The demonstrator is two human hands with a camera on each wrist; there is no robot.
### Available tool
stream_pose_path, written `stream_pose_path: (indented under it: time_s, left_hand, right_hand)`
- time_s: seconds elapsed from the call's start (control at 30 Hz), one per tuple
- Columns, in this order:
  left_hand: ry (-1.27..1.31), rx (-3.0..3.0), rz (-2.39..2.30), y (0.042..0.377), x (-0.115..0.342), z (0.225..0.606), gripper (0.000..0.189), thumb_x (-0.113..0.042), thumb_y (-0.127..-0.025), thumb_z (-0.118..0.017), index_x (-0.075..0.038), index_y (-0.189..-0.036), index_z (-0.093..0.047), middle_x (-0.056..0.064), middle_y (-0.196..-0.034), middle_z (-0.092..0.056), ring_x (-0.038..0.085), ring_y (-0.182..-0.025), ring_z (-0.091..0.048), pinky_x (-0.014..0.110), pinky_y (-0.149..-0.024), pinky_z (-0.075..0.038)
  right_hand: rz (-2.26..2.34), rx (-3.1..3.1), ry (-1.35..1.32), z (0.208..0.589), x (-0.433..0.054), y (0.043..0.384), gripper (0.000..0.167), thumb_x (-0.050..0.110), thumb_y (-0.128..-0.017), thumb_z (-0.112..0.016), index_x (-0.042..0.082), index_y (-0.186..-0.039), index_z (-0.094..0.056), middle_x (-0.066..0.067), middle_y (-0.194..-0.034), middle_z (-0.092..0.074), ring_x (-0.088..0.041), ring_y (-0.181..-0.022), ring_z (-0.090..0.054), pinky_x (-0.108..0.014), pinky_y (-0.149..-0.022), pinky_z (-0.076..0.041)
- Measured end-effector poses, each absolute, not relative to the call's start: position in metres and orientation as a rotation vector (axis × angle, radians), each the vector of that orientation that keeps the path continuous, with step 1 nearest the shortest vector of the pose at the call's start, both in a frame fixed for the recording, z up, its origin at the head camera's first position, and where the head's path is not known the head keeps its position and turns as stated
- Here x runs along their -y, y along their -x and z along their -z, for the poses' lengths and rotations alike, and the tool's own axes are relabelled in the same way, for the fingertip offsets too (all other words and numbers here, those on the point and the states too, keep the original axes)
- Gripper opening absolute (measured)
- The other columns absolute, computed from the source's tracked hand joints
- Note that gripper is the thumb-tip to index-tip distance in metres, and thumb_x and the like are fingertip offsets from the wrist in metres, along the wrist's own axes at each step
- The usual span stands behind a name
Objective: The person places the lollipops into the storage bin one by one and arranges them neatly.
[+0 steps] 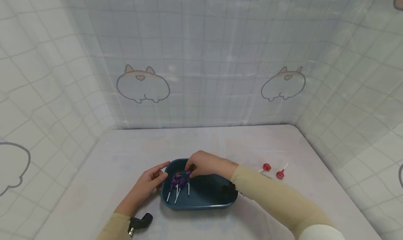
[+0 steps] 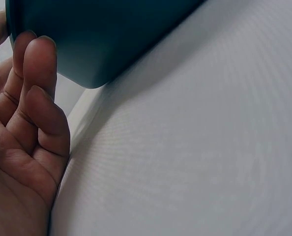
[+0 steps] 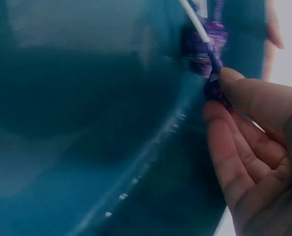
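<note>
A dark teal tray point(image 1: 214, 207) with rounded corners sits on the table. Several purple-wrapped lollipops point(image 1: 177, 181) lie together at its left end, white sticks toward the front. Over the tray, my right hand point(image 1: 203, 163) pinches one purple lollipop point(image 3: 216, 91) by its wrapped head between thumb and fingers; the stick hangs down in the head view. At the tray's left side my left hand point(image 1: 147, 184) rests against the rim, thumb and fingers spread. In the left wrist view its fingers point(image 2: 40, 69) touch the tray's outer wall.
Two red lollipops, one nearer point(image 1: 280, 174) and one farther left point(image 1: 266, 167), lie on the table point(image 1: 138, 145) right of the tray, beyond my right forearm. A tiled curtain point(image 1: 214, 65) with cartoon animals stands behind and on both sides.
</note>
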State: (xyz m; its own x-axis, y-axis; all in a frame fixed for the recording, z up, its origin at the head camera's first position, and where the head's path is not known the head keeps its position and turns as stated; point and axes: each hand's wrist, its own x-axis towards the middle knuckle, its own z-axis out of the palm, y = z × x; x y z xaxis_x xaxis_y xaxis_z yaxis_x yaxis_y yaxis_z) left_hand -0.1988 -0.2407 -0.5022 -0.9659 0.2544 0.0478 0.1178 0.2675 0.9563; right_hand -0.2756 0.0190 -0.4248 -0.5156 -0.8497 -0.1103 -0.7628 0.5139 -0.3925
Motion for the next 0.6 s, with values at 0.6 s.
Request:
stream_pose_path:
  time_s: [0.6]
  left_hand:
    - [-0.343,-2.403,-1.816,0.202,0.242,0.508,0.045,-0.018,-0.101,-0.059,-0.011,-0.145,-0.049,0.011,-0.081,-0.058,0.031,-0.064,-0.054,0.032,-0.056,-0.048]
  right_hand:
    - [0.363,-2.548,1.255,0.439,-0.009,0.269,0.020,0.020,-0.086,-0.079,0.015,-0.105,-0.077,0.009,-0.099,-0.071,0.000,-0.085,-0.062,-0.018,-0.076,-0.049]
